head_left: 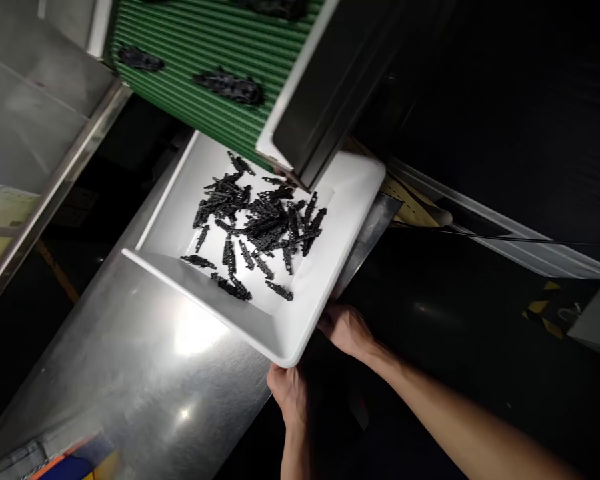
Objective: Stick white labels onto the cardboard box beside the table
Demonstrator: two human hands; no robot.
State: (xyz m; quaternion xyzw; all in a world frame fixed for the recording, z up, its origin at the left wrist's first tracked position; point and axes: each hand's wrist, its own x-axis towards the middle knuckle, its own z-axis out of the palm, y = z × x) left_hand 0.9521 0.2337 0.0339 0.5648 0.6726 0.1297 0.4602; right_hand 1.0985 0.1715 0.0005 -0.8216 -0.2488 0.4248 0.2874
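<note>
A broad steel table [130, 373] fills the lower left, running as a shiny slope from the bottom left corner up towards the centre. Above it, a green ribbed conveyor belt [215, 47] comes down from the top of the view and ends over the tray; a few black clumps [229, 87] ride on it. A dark guard panel [340, 87] runs along the belt's right edge.

The white plastic tray [350, 193] sits on the table under the belt's end. It is roughly rectangular, with its long axis running from the upper left, under the belt, down to the lower right. Its near corner points down towards the person, past the table's edge. Its rim walls stand up on all visible sides.

Inside the tray lies a loose heap of small black plastic parts [260, 223], slim and elongated, pointing every which way, thickest at the middle and thinning towards the near wall.

The right hand [347, 329] is at the tray's right-hand wall near the low corner, fingers curled against the rim and apparently gripping it; the tray lies up and to the left of it. The left hand [287, 393] is just under the near corner, touching it from below; whether its fingers close round the edge I cannot tell. The two hands are near each other, on either side of that corner.
</note>
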